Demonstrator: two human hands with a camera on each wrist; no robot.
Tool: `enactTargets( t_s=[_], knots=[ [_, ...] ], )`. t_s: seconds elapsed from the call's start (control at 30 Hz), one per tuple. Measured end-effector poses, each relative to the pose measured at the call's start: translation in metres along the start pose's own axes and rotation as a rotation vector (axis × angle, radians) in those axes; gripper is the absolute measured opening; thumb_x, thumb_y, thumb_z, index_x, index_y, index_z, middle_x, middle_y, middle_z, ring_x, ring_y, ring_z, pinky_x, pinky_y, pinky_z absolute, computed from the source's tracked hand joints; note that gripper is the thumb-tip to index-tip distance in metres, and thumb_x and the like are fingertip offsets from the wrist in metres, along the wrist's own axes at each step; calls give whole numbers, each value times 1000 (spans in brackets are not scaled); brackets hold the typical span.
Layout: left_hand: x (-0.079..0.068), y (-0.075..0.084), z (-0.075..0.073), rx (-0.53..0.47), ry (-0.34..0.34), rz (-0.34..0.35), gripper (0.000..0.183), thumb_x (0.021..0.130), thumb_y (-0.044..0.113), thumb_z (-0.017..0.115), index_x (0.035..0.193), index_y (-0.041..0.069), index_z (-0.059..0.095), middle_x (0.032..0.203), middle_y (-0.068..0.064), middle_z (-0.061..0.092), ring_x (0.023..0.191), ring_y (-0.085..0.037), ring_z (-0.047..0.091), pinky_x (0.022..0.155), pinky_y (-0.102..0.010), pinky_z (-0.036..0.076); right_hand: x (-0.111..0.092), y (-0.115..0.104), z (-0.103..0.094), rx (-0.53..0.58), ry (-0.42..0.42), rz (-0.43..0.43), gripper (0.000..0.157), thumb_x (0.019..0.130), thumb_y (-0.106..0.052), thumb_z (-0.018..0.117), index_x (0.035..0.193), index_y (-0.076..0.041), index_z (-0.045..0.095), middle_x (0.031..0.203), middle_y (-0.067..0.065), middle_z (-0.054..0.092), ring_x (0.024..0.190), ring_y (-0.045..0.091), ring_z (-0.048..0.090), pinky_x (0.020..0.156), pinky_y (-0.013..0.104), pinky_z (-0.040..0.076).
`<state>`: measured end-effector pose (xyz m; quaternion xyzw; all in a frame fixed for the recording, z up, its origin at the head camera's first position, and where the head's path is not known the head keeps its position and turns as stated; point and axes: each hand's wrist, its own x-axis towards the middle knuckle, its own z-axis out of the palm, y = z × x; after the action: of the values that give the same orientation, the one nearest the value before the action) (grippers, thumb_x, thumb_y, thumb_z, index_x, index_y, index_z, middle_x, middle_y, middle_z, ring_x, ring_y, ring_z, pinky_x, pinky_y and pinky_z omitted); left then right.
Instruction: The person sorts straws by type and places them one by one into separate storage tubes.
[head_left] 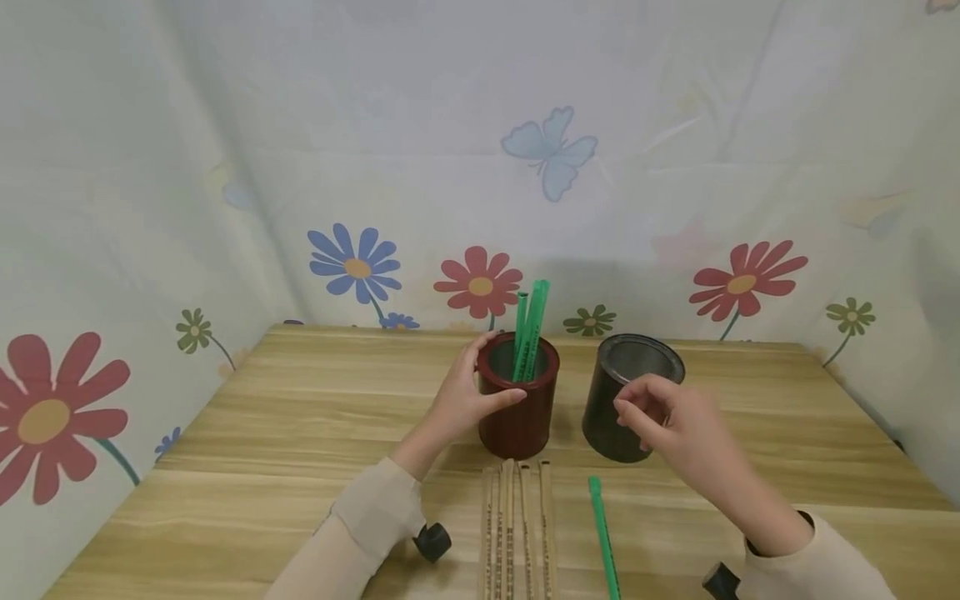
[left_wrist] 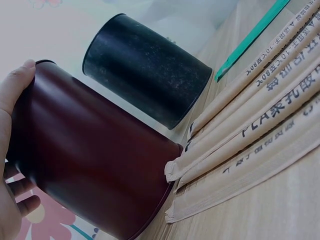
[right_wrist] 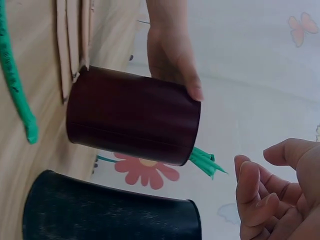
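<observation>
While the left hand (head_left: 467, 392) clasps the red cup (head_left: 517, 421) toward the far edge of the surface (head_left: 322, 400), the right hand (head_left: 682, 429) — empty, loosely curled, seemingly off the black cup (head_left: 604, 417) — could topple it by dipping.

head view: lower ends of green sticks (head_left: 534, 333) hidden inside maroon cup (head_left: 517, 421); left hand (head_left: 468, 385) partly behind it. right hand (head_left: 678, 421) covers part of black cup (head_left: 604, 417). tan sticks (head_left: 507, 533), loose green stick (head_left: 603, 533) cut off at bottom, print too small.
</observation>
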<state>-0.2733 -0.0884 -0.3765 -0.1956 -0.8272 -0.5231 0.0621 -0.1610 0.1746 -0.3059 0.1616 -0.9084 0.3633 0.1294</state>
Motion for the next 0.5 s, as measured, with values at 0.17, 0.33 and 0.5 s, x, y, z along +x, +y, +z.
enactTargets(
  t_s=[0.17, 0.33, 0.5],
  knots=[
    [0, -1, 0, -5, -6, 6, 90, 75, 38, 81, 148, 20, 31, 148, -5, 38, 127, -26, 44, 103, -51, 43, -11, 7, 5, -7, -31, 29, 8, 92, -20, 64, 92, -12, 65, 69, -5, 61, 52, 3, 52, 51, 23, 46],
    [-1, -1, 0, -3, -5, 8, 92, 75, 39, 81, 149, 20, 30, 148, -5, 39, 126, -26, 44, 102, -51, 42, -21, 14, 13, -21, -44, 43, 8, 92, -20, 64, 93, -13, 66, 67, -8, 59, 51, 1, 49, 49, 22, 43],
    [0, -2, 0, 1, -6, 10, 93, 75, 39, 81, 149, 17, 29, 148, -6, 39, 126, -27, 44, 102, -51, 42, -30, 20, 22, -48, -61, 35, 5, 91, -19, 65, 90, -14, 66, 70, -10, 61, 50, -1, 46, 49, 20, 42]
  ],
)
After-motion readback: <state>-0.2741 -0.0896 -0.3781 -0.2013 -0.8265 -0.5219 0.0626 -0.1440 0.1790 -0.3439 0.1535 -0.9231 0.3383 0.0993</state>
